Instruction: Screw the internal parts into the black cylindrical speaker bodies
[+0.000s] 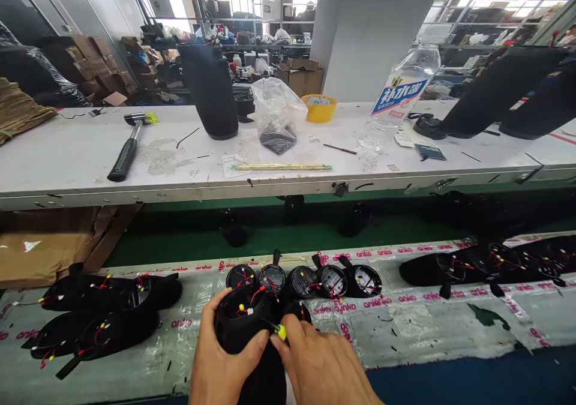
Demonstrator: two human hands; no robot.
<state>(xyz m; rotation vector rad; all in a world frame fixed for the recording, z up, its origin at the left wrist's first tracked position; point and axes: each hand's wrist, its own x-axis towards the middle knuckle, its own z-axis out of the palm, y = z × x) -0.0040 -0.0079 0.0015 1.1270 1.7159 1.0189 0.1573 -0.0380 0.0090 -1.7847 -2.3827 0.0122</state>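
My left hand [225, 357] is wrapped round a black fabric-covered cylinder [245, 333], its thumb on the near side of the rim. Inside the cylinder's open top lie red and black wires with small yellow and white connectors. My right hand [319, 357] pinches a small yellow-green piece [281, 332] at the cylinder's right edge; a thin dark shaft or wire runs from it toward the rim. Just beyond, a row of similar black cylinders [303, 282] shows open tops with wires. My palms hide the cylinder's lower part.
More black cylinders lie at left [105, 333] and right [486, 264] on the taped lower surface [387, 327]. The white upper shelf [180, 165] holds a hammer [126, 153], plastic bottle [400, 99], yellow tape roll [320, 108], bagged part [278, 132] and upright cylinders [209, 93].
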